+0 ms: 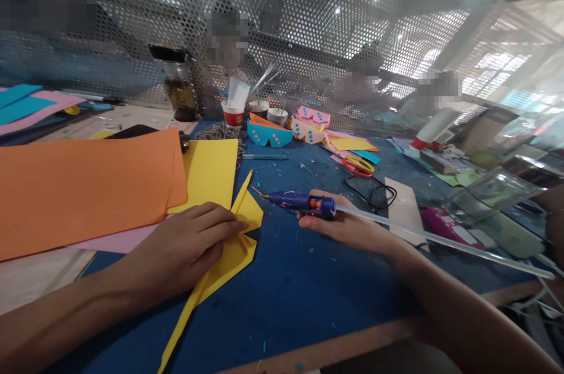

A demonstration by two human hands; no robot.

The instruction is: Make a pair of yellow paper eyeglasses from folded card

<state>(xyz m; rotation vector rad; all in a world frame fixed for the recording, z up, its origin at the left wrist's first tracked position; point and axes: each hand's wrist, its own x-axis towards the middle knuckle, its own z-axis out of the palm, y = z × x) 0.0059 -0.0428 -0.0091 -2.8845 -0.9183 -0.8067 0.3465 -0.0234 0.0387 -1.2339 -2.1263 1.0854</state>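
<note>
Folded yellow paper point(234, 262) lies under the left hand point(196, 240), apparently touching.

Our yellow paper cut-out point(233, 261) and blue glue gun point(288, 201)
We had the cut-out folded, aslant on the blue tabletop point(299, 303); the gun pointed its nozzle point(265, 196) toward it, a long translucent glue stick point(423, 233) jutting from the back.

I can't see the yellow paper cutout point(238, 256) beneath the left hand point(202, 239), and the left edge crops the orange paper point(88, 192).
</note>
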